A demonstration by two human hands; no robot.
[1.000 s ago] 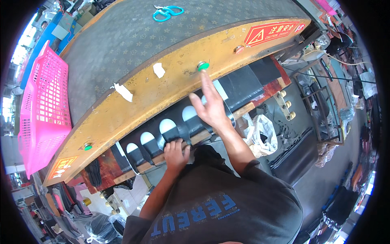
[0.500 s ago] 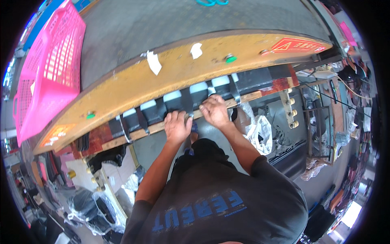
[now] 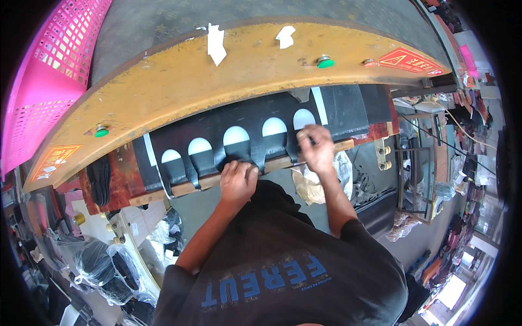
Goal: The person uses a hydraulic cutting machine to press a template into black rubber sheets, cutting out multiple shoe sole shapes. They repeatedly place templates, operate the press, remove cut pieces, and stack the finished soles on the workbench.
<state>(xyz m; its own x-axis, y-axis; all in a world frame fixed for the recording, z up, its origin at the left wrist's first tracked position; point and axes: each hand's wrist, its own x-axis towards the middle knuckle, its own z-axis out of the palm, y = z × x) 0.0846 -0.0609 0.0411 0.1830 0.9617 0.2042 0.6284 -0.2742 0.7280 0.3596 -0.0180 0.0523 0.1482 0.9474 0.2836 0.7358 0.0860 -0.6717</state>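
Five arches with smooth white tops and black lower parts (image 3: pixel 236 134) stand in a row along a wide sheet of glossy black material (image 3: pixel 215 124), so the outlines look finished in all five places; none of the black pieces appears lifted clear of the row, which suggests that taking them away is left to do. The sheet lies on a worn red-brown tabletop (image 3: pixel 122 175) with a pale wooden strip (image 3: pixel 185 188) along its near edge, just on the near side of a long mustard-yellow metal beam (image 3: pixel 174 81) carrying round green push buttons (image 3: pixel 325 63). The left hand (image 3: pixel 238 180) rests over the near edge at the middle arch, its fingers bent and held close together with the thumb beside them; whether they grip the black flap cannot be told. The sheet spreads away on the far side of this hand, with two arches to its left. The right hand (image 3: pixel 317 148) is half curled and blurred, in front of the rightmost arch and covering its near part; whether it pinches anything cannot be told.
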